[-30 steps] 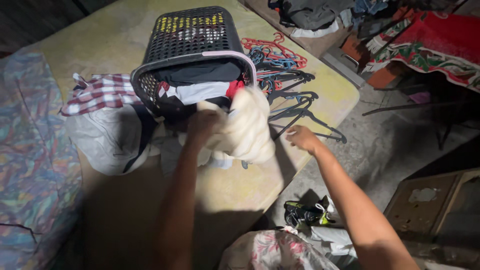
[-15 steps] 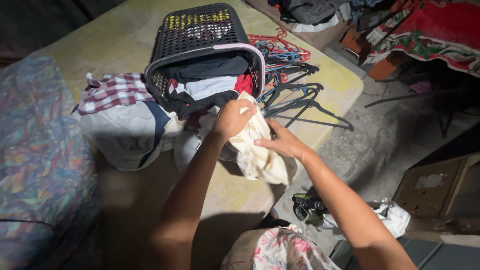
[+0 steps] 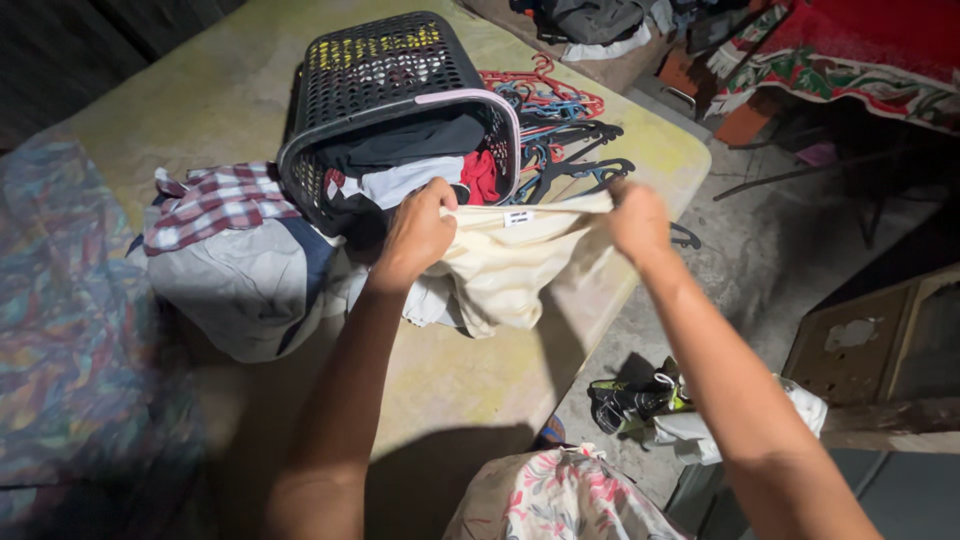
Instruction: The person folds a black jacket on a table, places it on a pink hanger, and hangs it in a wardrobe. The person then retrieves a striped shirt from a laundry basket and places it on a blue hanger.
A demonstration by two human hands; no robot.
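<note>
Now: your left hand (image 3: 418, 232) and right hand (image 3: 637, 222) each pinched shut on cream cotton garment (image 3: 510, 265), long axis stretched taut between them, tipped black plastic laundry basket (image 3: 385, 90) just beyond left hand.

Yellowish table (image 3: 200, 100), grey concrete floor (image 3: 740, 250)

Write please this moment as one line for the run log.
left hand: grips cream garment | right hand: grips same garment, stretched between hands | behind: tipped black laundry basket with clothes | hangers beside
</note>
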